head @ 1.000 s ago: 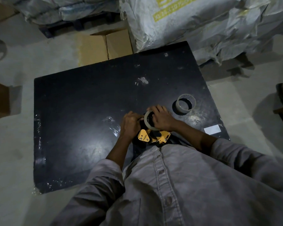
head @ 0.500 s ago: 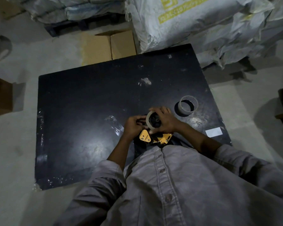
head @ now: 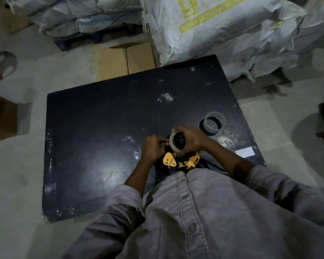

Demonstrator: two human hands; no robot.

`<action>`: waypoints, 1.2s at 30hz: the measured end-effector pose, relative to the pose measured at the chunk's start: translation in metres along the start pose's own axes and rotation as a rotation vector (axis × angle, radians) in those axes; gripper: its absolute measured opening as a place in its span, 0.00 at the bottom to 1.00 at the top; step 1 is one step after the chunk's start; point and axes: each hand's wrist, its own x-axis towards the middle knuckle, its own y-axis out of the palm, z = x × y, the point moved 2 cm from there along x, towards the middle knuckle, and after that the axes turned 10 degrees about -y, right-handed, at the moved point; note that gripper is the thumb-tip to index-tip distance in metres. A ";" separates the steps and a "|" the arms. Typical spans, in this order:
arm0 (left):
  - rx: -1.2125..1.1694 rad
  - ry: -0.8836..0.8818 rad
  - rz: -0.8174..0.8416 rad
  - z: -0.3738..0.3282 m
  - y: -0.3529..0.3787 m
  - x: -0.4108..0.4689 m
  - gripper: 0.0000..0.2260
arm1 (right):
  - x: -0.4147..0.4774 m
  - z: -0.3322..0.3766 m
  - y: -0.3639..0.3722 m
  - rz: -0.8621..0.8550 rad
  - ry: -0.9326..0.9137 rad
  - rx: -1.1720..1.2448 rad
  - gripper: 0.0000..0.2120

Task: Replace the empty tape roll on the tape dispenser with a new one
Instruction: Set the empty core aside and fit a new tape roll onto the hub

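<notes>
Grey concrete floor (head: 17, 184) lies all around my black bench (head: 94, 146), with white sacks (head: 223, 25) piled beyond its far edge and a flat cardboard box (head: 125, 58) beside them. Near the bench's near edge I hold the yellow dispenser (head: 178, 161), its body tipped toward my shirt (head: 204, 221). A tape roll (head: 173, 146) sits on the dispenser's black hub (head: 180, 140), just above the yellow plates. My right hand (head: 192, 138) is curled over the roll's top and right side, fingers closed around its rim. My left hand (head: 153, 147) is on the roll's left side, thumb and fingers pinched together at the tape's edge; I cannot tell whether a tape end is caught between them. Another roll (head: 214, 121) stands on its flat side on the bench, past my right hand and apart from it. A white label (head: 244, 151) is stuck near the bench's right corner. Crumpled clear film (head: 129, 142) lies on the bench just left of my left hand.
</notes>
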 end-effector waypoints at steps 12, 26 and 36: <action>0.245 -0.005 0.082 -0.017 -0.003 0.007 0.08 | -0.007 -0.007 -0.007 -0.001 -0.051 0.188 0.53; -0.236 -0.230 0.269 -0.015 0.000 0.014 0.06 | -0.022 -0.025 0.003 -0.053 -0.087 0.387 0.51; -1.042 -0.578 0.547 -0.036 -0.003 -0.008 0.17 | -0.051 -0.029 -0.001 -0.172 -0.166 0.623 0.47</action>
